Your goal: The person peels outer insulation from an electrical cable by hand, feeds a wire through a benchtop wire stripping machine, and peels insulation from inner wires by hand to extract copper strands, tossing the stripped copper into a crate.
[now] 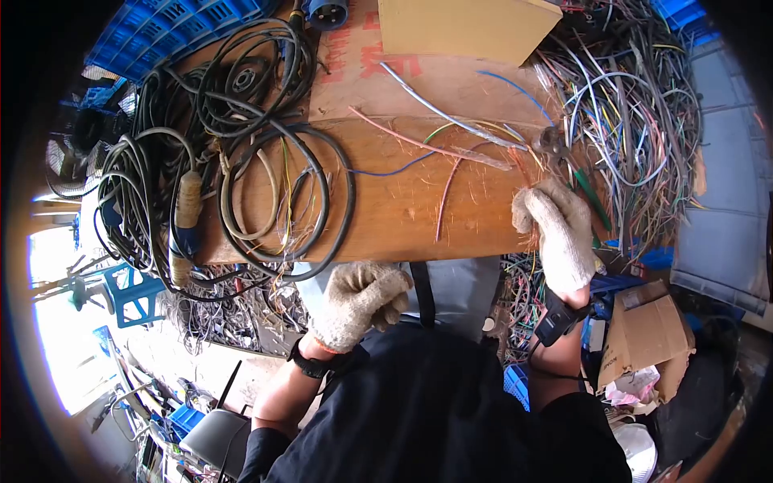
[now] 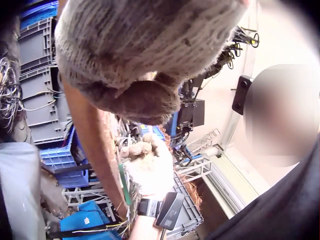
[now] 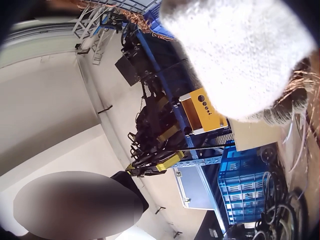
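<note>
Both hands wear knitted work gloves. My left hand (image 1: 362,304) is at the near edge of the wooden bench (image 1: 386,217), with fingers curled in and nothing visible in them. In the left wrist view its curled fingers (image 2: 145,102) fill the top. At the bench's right, my right hand (image 1: 557,229) grips a bunch of thin copper strands (image 3: 302,82), partly hidden by the glove. Just beyond that hand lie green-handled pliers (image 1: 592,197). Cut insulated wires, among them a pink one (image 1: 394,134), a red one (image 1: 447,201) and a grey one (image 1: 427,103), lie on the bench.
Coiled black cables (image 1: 274,137) cover the bench's left side, beside a taped connector (image 1: 188,209). A large heap of stripped wires (image 1: 632,121) rises at the right. A cardboard box (image 1: 467,28) stands at the back, and a torn carton (image 1: 648,346) sits at lower right.
</note>
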`<state>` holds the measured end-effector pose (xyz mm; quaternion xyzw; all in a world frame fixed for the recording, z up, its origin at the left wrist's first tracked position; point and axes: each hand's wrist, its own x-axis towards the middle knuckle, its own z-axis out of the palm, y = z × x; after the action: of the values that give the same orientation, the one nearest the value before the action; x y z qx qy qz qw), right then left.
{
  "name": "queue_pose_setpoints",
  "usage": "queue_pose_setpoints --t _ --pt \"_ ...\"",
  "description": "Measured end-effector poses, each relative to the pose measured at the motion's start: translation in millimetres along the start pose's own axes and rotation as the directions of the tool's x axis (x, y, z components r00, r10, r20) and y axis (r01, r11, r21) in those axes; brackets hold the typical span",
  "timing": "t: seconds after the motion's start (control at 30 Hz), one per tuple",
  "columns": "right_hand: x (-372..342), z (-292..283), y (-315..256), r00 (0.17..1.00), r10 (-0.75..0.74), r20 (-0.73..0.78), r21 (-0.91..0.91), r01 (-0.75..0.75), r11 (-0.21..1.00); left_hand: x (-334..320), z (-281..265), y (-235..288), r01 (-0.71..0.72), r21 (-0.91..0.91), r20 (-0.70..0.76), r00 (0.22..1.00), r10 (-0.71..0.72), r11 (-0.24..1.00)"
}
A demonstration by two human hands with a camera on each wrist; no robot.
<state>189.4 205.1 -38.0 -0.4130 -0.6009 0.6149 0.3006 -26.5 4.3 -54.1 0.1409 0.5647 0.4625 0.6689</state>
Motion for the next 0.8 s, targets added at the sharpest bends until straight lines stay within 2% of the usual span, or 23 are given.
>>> queue_pose_setpoints --t 0.1,0.13,0.2,0.27,0.3,0.33,0.37,0.43,0.5,0.6,0.7,0.8 --pt "-1.4 8.3 -2.5 1.000 -0.002 0.028 0.071 0.000 0.997 8.5 17.1 22.7 -0.192 0.064 -0.151 0.968 0.200 0.979" --pt "-1.3 11.5 -3.8 0.999 0.006 0.049 0.118 -0.012 0.993 13.8 22.7 28.9 -0.203 0.063 -0.148 0.966 0.210 0.977" --pt "-1.2 16.1 -9.8 0.992 0.051 0.118 0.064 -0.059 0.996 23.3 34.3 40.1 -0.304 0.191 -0.169 0.927 0.336 0.933" --pt "0.2 24.8 -7.3 0.989 0.058 0.133 0.137 -0.076 0.988 29.9 48.5 46.8 -0.333 0.148 -0.153 0.922 0.355 0.931" --pt "1.4 26.1 -6.6 0.987 0.042 0.156 0.085 -0.056 0.995 34.3 54.5 46.5 -0.339 0.134 -0.166 0.919 0.359 0.931" --pt "0.8 31.8 -7.2 0.985 0.052 0.165 0.171 -0.080 0.982 38.3 57.3 45.6 -0.344 0.119 -0.179 0.915 0.361 0.931" --pt "2.1 33.6 -2.6 0.983 0.048 0.176 0.221 -0.087 0.971 42.2 56.4 44.8 -0.316 0.194 -0.163 0.923 0.348 0.929" --pt "4.0 39.5 3.1 0.981 0.044 0.187 0.267 -0.094 0.959 47.8 58.2 42.3 -0.329 0.190 -0.159 0.919 0.360 0.925" --pt "5.8 48.5 3.1 0.984 0.001 0.179 0.541 -0.100 0.835 51.0 59.6 40.4 -0.339 0.187 -0.162 0.915 0.369 0.922" --pt "8.4 54.4 1.4 0.981 0.053 0.184 0.607 -0.156 0.780 53.2 58.6 38.6 -0.318 0.159 -0.171 0.924 0.343 0.935" --pt "10.4 57.6 -2.4 0.981 0.071 0.182 0.606 -0.169 0.777 54.9 57.2 37.8 -0.329 0.174 -0.100 0.932 0.349 0.928" --pt "16.2 54.4 4.6 0.990 0.020 0.140 0.598 -0.101 0.795 54.0 56.4 38.6 -0.331 0.223 -0.073 0.932 0.354 0.917"
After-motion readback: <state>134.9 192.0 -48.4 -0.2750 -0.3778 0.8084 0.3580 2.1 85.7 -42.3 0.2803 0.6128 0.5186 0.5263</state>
